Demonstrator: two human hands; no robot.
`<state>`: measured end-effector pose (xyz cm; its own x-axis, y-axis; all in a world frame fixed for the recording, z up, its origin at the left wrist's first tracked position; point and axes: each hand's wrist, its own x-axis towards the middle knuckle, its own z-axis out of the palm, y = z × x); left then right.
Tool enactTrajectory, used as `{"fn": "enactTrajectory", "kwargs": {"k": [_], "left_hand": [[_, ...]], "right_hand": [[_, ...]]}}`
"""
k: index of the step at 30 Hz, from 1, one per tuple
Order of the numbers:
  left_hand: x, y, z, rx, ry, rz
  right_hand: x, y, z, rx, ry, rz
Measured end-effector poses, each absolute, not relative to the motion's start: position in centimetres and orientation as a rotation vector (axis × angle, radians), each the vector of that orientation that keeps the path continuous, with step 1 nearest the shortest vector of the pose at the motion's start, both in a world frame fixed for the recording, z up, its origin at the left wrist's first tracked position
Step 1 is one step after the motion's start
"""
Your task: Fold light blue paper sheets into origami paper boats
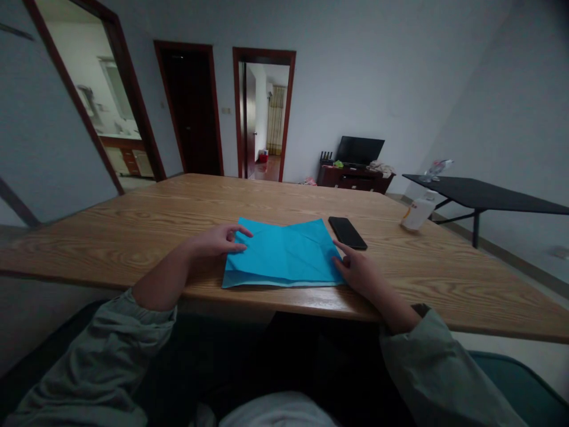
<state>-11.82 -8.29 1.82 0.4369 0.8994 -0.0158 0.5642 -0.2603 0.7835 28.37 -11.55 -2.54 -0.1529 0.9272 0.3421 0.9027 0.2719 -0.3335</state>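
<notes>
Left hand [217, 240] and right hand [358, 270] apart, touching opposite edges of folded blue paper [282, 255] on a wooden table [133, 237]

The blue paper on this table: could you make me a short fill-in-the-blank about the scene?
The paper lies on a ____ table. The left hand touches the paper's ____ edge. The right hand is nearer the black ____ than the left hand is.
Missing words: wooden; left; phone.

Between left hand [213, 242] and right hand [360, 270]: blue paper [282, 255] lay | beyond right hand: black smartphone [347, 232] blocked the way | farther right: white bottle [418, 212] rested on the wooden table [178, 207]
</notes>
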Motion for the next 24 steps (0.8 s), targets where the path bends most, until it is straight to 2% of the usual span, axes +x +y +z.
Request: {"fn": "enactTrajectory", "kwargs": {"k": [8,24], "left_hand": [[-11.9,-8.7,1.5,1.890,1.263,0.271],[-11.9,-8.5,2.1,2.096,1.389,-0.040]], "right_hand": [[28.4,-11.5,-2.6,-1.671,-2.195,0.111],[28.1,-12.8,-2.1,-1.754,-2.246,0.077]]}}
